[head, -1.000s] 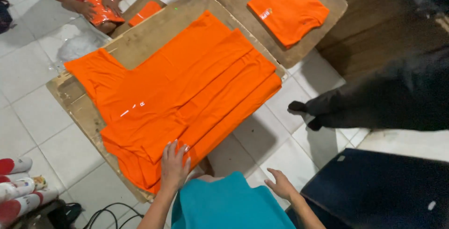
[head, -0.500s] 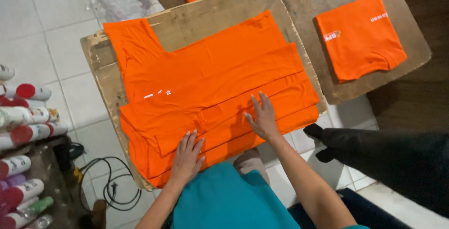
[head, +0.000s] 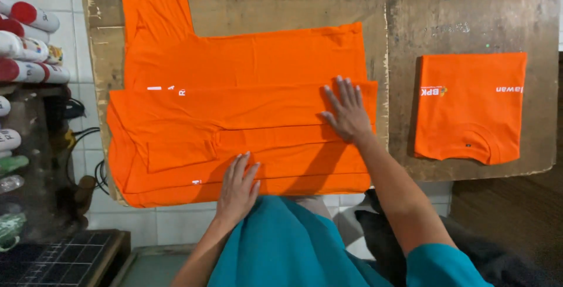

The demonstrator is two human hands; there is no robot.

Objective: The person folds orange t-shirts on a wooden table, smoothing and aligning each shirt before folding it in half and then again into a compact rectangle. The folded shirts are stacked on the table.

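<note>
Pressing flat with fingers spread, the left hand (head: 237, 184) rests on the near edge of the orange shirt (head: 246, 117) and the right hand (head: 349, 111) on its far-right fold; neither grips anything. The shirt lies half-folded on a worn board (head: 281, 2) across the bench. Its thin, soft knit could slide or bunch under uneven pressure, skewing the layered folds, and the near hem overhanging the board's edge could droop and pull crooked. Right of the right hand, a folded shirt (head: 469, 108) sits squarely on a second scuffed board (head: 469, 11).
</note>
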